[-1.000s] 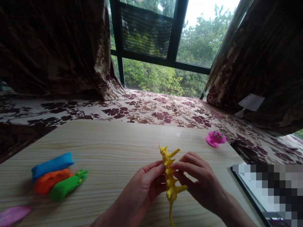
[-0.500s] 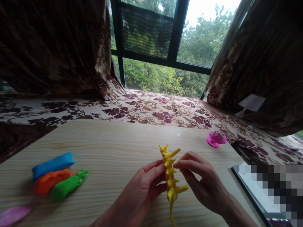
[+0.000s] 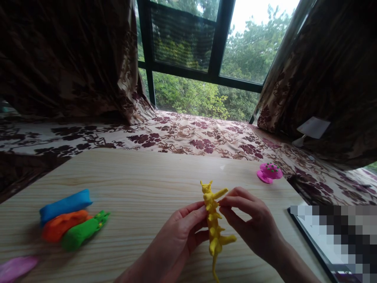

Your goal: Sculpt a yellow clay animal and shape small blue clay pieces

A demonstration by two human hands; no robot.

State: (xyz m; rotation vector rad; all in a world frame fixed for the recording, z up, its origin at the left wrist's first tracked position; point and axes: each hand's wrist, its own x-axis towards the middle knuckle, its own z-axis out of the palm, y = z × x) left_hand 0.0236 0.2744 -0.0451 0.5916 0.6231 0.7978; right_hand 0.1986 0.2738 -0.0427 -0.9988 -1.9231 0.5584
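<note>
A yellow modelling-clay animal figure (image 3: 213,222) is held above the wooden table, its head with two pointed ears at the top and its long thin tail hanging down. Small spikes run along its body, and two thicker limbs stick out to the right. My left hand (image 3: 184,230) grips the body from the left, thumb in front and fingers behind. From the right, my right hand (image 3: 250,220) closes thumb and forefinger on a small spike just below the upper limb. The fingertips partly hide that spike.
On the table (image 3: 132,188), blue (image 3: 66,204), orange (image 3: 63,226) and green (image 3: 81,234) clay lumps lie together at left. A pink piece (image 3: 17,268) is at the lower left corner. A pink clay shape with green dots (image 3: 269,173) stands far right, above a dark-edged tablet-like device (image 3: 312,236).
The figure has shifted slightly right and turned a little more upright in my left hand. My right thumb and forefinger have come together at its upper side spike.
</note>
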